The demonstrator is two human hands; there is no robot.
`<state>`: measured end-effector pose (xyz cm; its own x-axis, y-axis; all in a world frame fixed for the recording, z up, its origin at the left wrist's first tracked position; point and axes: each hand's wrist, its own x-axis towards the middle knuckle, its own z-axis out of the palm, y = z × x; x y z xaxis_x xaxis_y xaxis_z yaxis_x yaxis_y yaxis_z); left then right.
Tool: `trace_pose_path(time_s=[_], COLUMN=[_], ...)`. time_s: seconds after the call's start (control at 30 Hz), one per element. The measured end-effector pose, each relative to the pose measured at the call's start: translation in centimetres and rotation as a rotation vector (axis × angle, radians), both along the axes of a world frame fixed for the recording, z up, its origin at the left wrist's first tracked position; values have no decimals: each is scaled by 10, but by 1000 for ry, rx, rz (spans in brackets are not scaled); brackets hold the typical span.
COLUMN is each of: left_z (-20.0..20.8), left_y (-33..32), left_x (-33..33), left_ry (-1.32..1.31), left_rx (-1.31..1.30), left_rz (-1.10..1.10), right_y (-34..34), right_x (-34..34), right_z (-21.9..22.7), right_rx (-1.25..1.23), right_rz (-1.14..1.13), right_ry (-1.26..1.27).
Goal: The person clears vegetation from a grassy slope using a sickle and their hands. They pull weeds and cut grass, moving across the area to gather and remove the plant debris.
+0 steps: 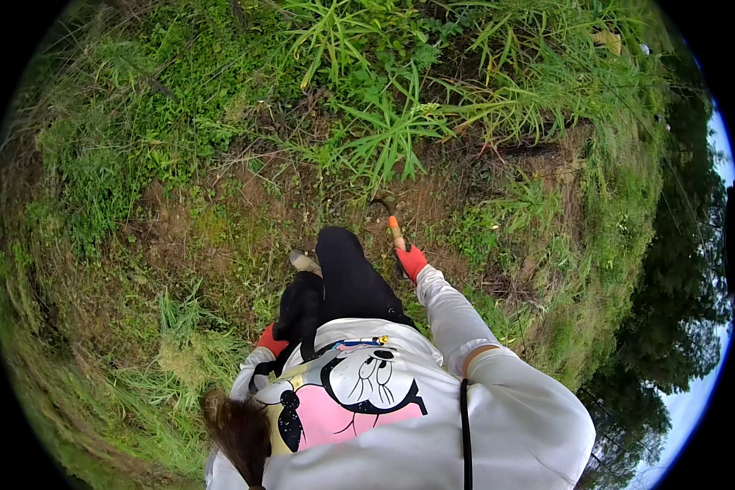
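Note:
My right hand point(412, 260), in a red glove, is wrapped round the light wooden handle of a sickle point(395, 232). The handle has an orange band toward the blade. Its dark curved blade point(380, 202) hooks to the left, just above the ground at the near edge of some long-leaved green plants point(396, 139). Low on the left, my left hand point(273, 340), also red-gloved, is beside my dark-trousered leg point(347, 278). Its fingers are mostly hidden, so I cannot tell whether they hold anything.
Bare reddish soil point(245, 192) with dry stalks lies ahead of my legs. Dense low greenery point(180, 90) grows beyond it. Cut-looking grass point(192, 351) is heaped at the left. Taller grass point(621, 196) and dark trees point(674, 302) stand on the right.

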<state>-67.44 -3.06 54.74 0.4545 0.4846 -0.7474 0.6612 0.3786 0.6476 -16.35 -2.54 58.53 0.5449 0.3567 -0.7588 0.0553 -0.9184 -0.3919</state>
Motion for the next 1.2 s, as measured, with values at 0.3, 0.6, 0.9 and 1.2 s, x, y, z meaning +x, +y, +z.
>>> trace_pose_path(time_s=[0.3, 0.6, 0.9, 1.2], left_z=[46, 89, 71, 74], left_y=[-54, -94, -119, -64], left_x=[93, 158, 129, 194], left_ry=[150, 419, 518, 591], left_rx=[189, 209, 96, -11], left_rz=[47, 398, 175, 342], right_y=[34, 339, 138, -291], right_x=[125, 324, 317, 172], right_z=[-10, 75, -28, 129], right_rx=[187, 209, -174, -743], right_rz=[30, 535, 498, 29], right_ry=[-545, -769, -647, -382])
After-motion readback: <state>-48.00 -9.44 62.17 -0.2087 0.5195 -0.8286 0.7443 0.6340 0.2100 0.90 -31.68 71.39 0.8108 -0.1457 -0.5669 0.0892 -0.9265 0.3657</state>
